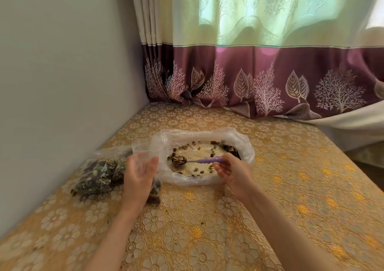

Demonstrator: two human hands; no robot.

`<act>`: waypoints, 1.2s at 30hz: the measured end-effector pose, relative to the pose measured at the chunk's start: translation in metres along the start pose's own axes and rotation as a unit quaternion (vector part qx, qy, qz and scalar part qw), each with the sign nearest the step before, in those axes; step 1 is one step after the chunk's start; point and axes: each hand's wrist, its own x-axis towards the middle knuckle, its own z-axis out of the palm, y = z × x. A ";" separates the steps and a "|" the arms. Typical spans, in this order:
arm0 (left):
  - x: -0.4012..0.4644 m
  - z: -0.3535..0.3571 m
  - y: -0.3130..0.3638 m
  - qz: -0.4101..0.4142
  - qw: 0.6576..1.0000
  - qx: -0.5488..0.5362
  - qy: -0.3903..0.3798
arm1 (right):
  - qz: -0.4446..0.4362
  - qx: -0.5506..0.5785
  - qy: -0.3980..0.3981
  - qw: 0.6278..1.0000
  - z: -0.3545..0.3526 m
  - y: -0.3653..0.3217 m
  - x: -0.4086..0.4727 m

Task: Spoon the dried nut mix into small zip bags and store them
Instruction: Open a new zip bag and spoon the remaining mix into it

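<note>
Nearly done: filled bags lie lower left, the tray holds few nuts, the right hand grips a loaded spoon, and the left hand holds an open bag.

Gold floral tablecloth. Lilac-handled spoon. Curtain, pale green above, plum below with white trees and leaves. Brown and green nuts in clear bag.

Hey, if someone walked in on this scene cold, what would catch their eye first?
Probably the purple-handled spoon, loaded with nuts, which the right hand holds over the plastic-lined tray at the table's middle. Next, the left hand holding a small clear zip bag just left of the tray, with filled bags of nut mix piled beside the wall.
</note>
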 end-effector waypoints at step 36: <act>-0.002 0.001 0.015 0.010 0.999 -0.044 0.015 | -0.225 -0.038 -0.082 0.970 0.008 -0.055 -0.026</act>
